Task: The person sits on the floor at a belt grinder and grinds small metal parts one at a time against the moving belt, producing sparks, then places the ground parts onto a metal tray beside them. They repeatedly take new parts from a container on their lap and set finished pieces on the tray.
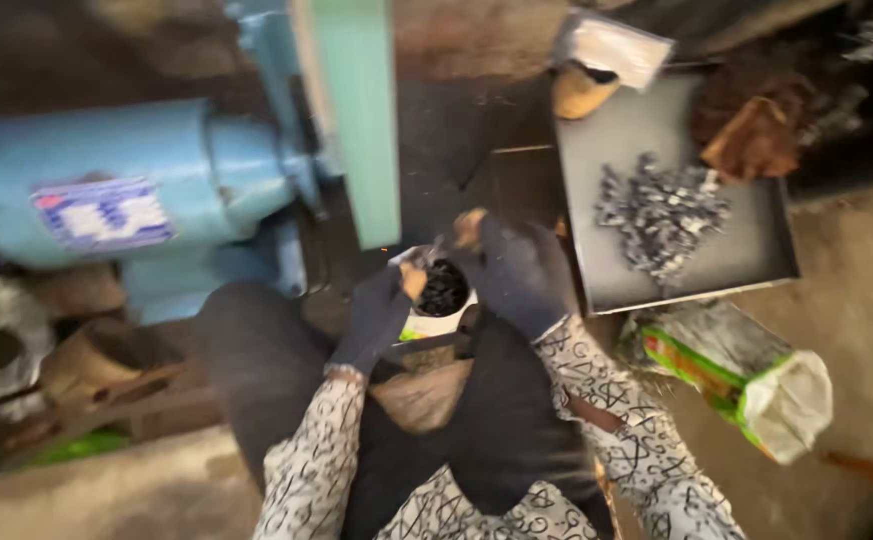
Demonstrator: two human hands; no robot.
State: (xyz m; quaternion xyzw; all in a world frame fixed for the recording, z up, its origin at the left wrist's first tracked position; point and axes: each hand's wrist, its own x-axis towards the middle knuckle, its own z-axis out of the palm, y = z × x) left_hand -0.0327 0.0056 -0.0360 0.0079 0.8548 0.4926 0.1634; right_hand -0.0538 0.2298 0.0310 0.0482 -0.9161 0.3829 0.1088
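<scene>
Nearest the camera are the person's patterned sleeves point(596, 400) and dark-clad knees, seen from above while seated low to the floor. Both hands wear dark gloves with the fingertips worn through.

The left hand point(376, 315) curls loosely at the left rim of a small white container point(436, 320); its bare fingertip point(414, 280) pinches something small, though the blur hides what it is. The right hand point(516, 275) is bent over the container's right side, fingers closed around a small metal piece point(443, 245) held just above the opening; its exact shape cannot be told. The container sits between the knees, directly under both hands, filled with dark small parts point(444, 290).

To the right, on the floor, lies a white and green sack point(756, 380), tipped on its side. Beyond it a shallow grey metal tray point(756, 250) holds a heap of small shiny metal pieces point(661, 215). At the tray's far edge sit a brown lump point(751, 140) and a clear plastic bag point(616, 45).

To the left and farther off stands a light blue motor point(136, 180) beside a green upright machine part point(356, 110).
</scene>
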